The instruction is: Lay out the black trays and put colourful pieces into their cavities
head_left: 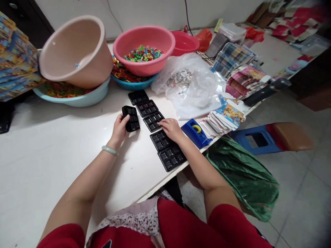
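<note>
My left hand (119, 128) is closed around a small stack of black plastic trays (133, 119), held just above the white table. Below and right of it, several black compartment trays lie in a slanting row. My right hand (170, 129) has its fingers together at the right edge of the middle tray (151, 121); the fingertips partly cover that edge. Behind it are the tray (147, 108) and the farthest tray (137, 97). Nearer my body lie the tray (160, 140) and the closest tray (169, 158), which reaches near the table edge.
A blue tape dispenser (196, 133) and a stack of printed cards (222, 119) stand right of the trays. A clear plastic bag (191, 86) of small pieces lies behind. Pink basin (144, 32), beige basin (72, 55) and light-blue basin (77, 100) line the back.
</note>
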### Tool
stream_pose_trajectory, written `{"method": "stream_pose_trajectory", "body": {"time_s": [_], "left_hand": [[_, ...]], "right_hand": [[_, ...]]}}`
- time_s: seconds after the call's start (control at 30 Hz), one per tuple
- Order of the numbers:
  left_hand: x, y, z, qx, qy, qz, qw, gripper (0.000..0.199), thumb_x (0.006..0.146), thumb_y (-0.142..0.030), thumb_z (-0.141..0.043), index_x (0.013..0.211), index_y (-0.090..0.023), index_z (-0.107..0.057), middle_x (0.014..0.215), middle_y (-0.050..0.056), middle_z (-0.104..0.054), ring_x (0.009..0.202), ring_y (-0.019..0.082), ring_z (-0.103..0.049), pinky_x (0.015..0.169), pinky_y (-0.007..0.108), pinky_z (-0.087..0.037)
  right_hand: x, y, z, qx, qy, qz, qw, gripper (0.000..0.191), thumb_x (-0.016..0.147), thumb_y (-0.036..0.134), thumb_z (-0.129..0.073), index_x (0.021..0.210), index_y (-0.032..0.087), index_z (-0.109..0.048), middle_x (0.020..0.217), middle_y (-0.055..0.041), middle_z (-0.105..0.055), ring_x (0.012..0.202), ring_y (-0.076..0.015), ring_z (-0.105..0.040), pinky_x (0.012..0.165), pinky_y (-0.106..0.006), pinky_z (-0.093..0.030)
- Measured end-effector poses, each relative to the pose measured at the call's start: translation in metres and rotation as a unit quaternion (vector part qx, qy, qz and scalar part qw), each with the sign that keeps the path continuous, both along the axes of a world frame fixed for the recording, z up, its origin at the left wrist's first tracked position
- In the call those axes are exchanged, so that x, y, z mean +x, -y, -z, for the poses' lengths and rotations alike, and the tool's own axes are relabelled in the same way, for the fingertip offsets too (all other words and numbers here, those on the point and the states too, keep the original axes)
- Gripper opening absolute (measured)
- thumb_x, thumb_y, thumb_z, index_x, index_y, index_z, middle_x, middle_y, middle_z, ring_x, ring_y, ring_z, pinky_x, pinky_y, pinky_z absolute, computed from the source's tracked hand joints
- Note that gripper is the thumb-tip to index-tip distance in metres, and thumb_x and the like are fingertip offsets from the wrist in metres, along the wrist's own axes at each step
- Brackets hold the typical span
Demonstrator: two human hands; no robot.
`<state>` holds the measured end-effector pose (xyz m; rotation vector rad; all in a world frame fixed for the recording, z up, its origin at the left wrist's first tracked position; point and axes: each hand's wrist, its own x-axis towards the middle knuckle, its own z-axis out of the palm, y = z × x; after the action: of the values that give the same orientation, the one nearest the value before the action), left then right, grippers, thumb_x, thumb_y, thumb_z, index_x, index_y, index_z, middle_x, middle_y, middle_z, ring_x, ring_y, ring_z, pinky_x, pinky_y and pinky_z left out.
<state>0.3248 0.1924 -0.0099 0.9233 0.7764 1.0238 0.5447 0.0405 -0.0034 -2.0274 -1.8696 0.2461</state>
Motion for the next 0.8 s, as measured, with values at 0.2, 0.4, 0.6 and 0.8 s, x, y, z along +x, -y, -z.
{"method": "stream_pose_trajectory", "body": {"time_s": [0.2, 0.4, 0.6, 0.8], "left_hand": [[-0.008, -0.009, -0.002, -0.031, -0.001, -0.038, 0.999, 0.044, 0.064, -0.043, -0.088, 0.087, -0.020, -0.059, 0.083, 0.002, -0.067, 0.074, 0.017, -0.065, 0.065, 0.026, -0.055], [0.022, -0.083, -0.018, -0.126, -0.038, -0.057, 0.990, 0.020, 0.083, -0.035, -0.072, 0.084, -0.019, -0.060, 0.080, 0.004, -0.067, 0.077, 0.020, -0.067, 0.061, 0.026, -0.055], [0.035, -0.135, -0.028, -0.200, -0.125, -0.006, 0.972, 0.014, 0.084, -0.029, -0.070, 0.084, -0.017, -0.064, 0.073, 0.005, -0.066, 0.066, 0.020, -0.065, 0.060, 0.029, -0.055], [0.048, -0.138, -0.021, -0.193, -0.105, 0.037, 0.975, 0.012, 0.084, -0.028, -0.068, 0.082, -0.016, -0.064, 0.068, 0.004, -0.064, 0.065, 0.020, -0.065, 0.062, 0.030, -0.056]], "right_hand": [[-0.064, 0.089, 0.005, -0.061, -0.005, -0.056, 0.997, 0.045, 0.095, 0.034, -0.061, 0.138, 0.021, -0.061, 0.148, -0.0132, -0.056, 0.142, -0.0328, -0.041, 0.116, -0.057, -0.032], [-0.095, 0.110, 0.014, -0.137, 0.017, -0.003, 0.990, 0.069, 0.092, 0.043, -0.066, 0.154, 0.023, -0.043, 0.166, -0.0133, -0.028, 0.154, -0.0399, -0.018, 0.119, -0.066, -0.023], [-0.083, 0.101, 0.014, -0.147, 0.011, -0.003, 0.989, 0.067, 0.093, 0.041, -0.065, 0.154, 0.023, -0.043, 0.165, -0.0132, -0.030, 0.155, -0.0396, -0.018, 0.120, -0.067, -0.021], [-0.062, 0.097, 0.016, -0.144, 0.009, 0.012, 0.990, 0.064, 0.093, 0.037, -0.063, 0.153, 0.022, -0.044, 0.163, -0.0125, -0.035, 0.154, -0.0374, -0.021, 0.121, -0.066, -0.021]]}}
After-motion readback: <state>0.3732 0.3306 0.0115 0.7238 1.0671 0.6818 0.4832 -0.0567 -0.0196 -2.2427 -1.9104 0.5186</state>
